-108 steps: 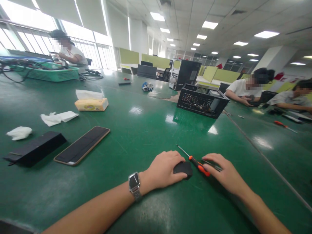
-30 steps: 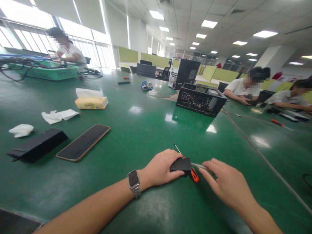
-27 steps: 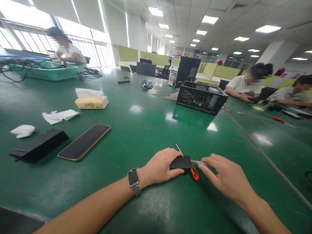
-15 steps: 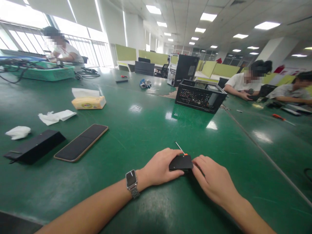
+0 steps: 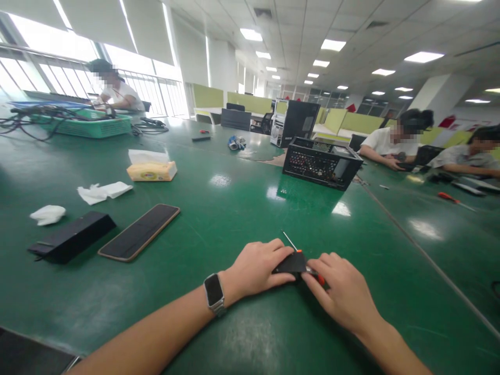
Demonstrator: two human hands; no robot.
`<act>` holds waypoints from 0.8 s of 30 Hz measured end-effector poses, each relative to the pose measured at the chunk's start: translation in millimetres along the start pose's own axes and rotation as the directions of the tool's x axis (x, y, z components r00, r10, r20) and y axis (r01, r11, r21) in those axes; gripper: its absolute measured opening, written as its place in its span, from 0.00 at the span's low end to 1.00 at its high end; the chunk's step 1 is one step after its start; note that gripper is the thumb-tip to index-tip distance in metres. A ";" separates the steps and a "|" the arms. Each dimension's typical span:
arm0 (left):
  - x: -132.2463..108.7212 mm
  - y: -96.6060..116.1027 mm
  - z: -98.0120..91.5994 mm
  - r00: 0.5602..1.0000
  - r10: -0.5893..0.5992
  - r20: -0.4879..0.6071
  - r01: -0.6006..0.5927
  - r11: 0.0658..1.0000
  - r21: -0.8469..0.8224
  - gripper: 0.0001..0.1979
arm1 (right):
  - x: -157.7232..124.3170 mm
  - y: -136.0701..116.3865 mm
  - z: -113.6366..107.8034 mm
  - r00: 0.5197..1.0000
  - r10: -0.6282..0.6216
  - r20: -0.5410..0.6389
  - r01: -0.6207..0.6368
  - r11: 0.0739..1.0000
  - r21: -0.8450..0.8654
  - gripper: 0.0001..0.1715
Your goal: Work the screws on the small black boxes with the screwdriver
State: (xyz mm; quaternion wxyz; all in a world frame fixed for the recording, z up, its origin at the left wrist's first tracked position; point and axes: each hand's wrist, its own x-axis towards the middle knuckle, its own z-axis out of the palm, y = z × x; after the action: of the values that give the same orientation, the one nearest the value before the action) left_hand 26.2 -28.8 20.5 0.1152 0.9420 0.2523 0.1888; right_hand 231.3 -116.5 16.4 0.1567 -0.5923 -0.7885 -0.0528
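My left hand [image 5: 260,266] is closed round a small flat black box [image 5: 292,264], thumb on the near side and fingers on the far side. At the box's right end, the thumb and fingers of my right hand [image 5: 344,291] are pinched together on it. A thin screwdriver shaft [image 5: 289,240] with a bit of orange handle [image 5: 299,251] sticks out behind the box. Another orange-red piece [image 5: 321,279] shows beneath my right fingers; I cannot tell whether it belongs to the same screwdriver. The box's underside is hidden.
To the left lie a phone [image 5: 140,232], a long black part [image 5: 74,237], crumpled tissue [image 5: 104,192] and a tissue pack [image 5: 152,171]. A black computer case [image 5: 322,162] stands ahead. A green basket [image 5: 97,126] holds cables. Another screwdriver [image 5: 449,197] lies right; people sit around.
My right fingers have shifted at the box's end, and an orange-red piece now shows beneath them. The left hand keeps its grip. The view has turned slightly left.
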 end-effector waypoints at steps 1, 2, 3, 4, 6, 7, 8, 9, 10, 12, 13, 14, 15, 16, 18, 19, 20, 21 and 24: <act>0.7 -0.4 -0.8 1.000 0.002 0.016 -0.002 1.000 0.026 0.27 | 0.6 -1.0 -0.3 1.000 -0.009 -0.006 0.009 1.000 -0.025 0.12; 1.5 -0.9 -1.4 1.000 0.004 0.023 -0.005 0.999 0.041 0.29 | 1.3 -2.3 0.9 1.000 -0.015 -0.005 0.014 0.999 -0.035 0.12; 2.3 -1.5 -1.9 1.000 0.005 0.023 -0.006 0.999 0.049 0.31 | 2.0 -3.8 3.4 1.000 -0.018 0.003 0.018 0.999 -0.031 0.13; 3.0 -2.4 -2.5 1.000 0.008 0.017 -0.008 0.998 0.057 0.33 | 2.8 -5.3 7.0 1.000 -0.019 0.014 0.020 1.000 -0.017 0.13; 3.8 -4.4 -4.3 1.000 0.024 -0.010 -0.023 0.996 0.088 0.33 | 4.2 -8.2 15.0 1.000 -0.009 0.025 0.008 1.000 0.019 0.13; 4.0 -5.4 -5.7 0.999 0.040 -0.021 -0.037 0.993 0.110 0.34 | 4.7 -9.3 18.4 1.000 0.000 0.026 -0.001 0.999 0.036 0.12; 4.0 -6.4 -7.4 0.998 0.060 -0.027 -0.056 0.990 0.132 0.34 | 5.0 -10.2 21.0 0.999 0.007 0.031 -0.009 0.999 0.052 0.12; 4.0 -7.3 -9.3 0.996 0.080 -0.029 -0.075 0.986 0.151 0.34 | 5.3 -10.8 22.7 0.999 0.009 0.039 -0.012 0.998 0.066 0.13; 3.9 -8.0 -11.3 0.996 0.090 -0.027 -0.084 0.983 0.166 0.34 | 5.5 -11.4 23.6 0.999 0.004 0.048 -0.008 0.997 0.072 0.13; 3.9 -8.3 -15.3 0.998 0.065 -0.007 -0.062 0.980 0.188 0.34 | 5.9 -12.7 23.2 0.998 -0.015 0.062 0.011 0.998 0.054 0.12; 3.9 -7.9 -17.2 0.999 0.039 0.015 -0.041 0.978 0.204 0.33 | 6.2 -13.6 22.4 0.998 -0.021 0.064 0.020 0.999 0.028 0.12; 4.1 -7.0 -19.1 0.999 0.009 0.042 -0.019 0.974 0.227 0.32 | 6.5 -14.8 21.3 0.998 -0.022 0.061 0.022 1.000 -0.005 0.12; 4.3 -5.9 -21.2 0.997 -0.021 0.073 0.002 0.967 0.256 0.31 | 6.7 -16.2 20.0 0.998 -0.017 0.057 0.019 0.999 -0.038 0.13; 4.5 -4.6 -23.5 0.994 -0.045 0.101 0.014 0.958 0.287 0.31 | 6.8 -17.7 18.7 0.998 -0.010 0.056 0.014 0.998 -0.063 0.14; 5.1 -2.6 -29.1 0.990 -0.068 0.127 0.022 0.943 0.332 0.30 | 6.0 -19.4 15.7 0.998 0.003 0.056 0.001 0.997 -0.078 0.17; 5.3 -2.2 -32.4 0.991 -0.068 0.119 0.023 0.939 0.343 0.30 | 5.1 -19.0 14.1 0.999 0.013 0.050 -0.009 0.998 -0.070 0.19; 5.5 -2.5 -35.7 0.993 -0.061 0.103 0.021 0.937 0.348 0.29 | 3.8 -17.0 12.5 0.999 0.023 0.041 -0.021 0.998 -0.053 0.19; 5.5 -3.2 -38.7 0.995 -0.048 0.086 0.015 0.938 0.347 0.29 | 2.1 -13.3 10.8 0.999 0.033 0.030 -0.032 0.999 -0.034 0.19; 4.2 -6.6 -40.9 0.998 -0.030 0.049 0.011 0.941 0.338 0.29 | -4.0 10.5 5.9 0.999 0.049 0.000 -0.049 0.998 0.025 0.19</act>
State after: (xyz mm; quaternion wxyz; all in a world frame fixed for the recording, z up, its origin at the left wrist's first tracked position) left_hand 9.8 -16.0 56.5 -0.0392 0.9499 0.2875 0.1164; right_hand 241.2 -115.6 8.5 0.1658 -0.6095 -0.7743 -0.0392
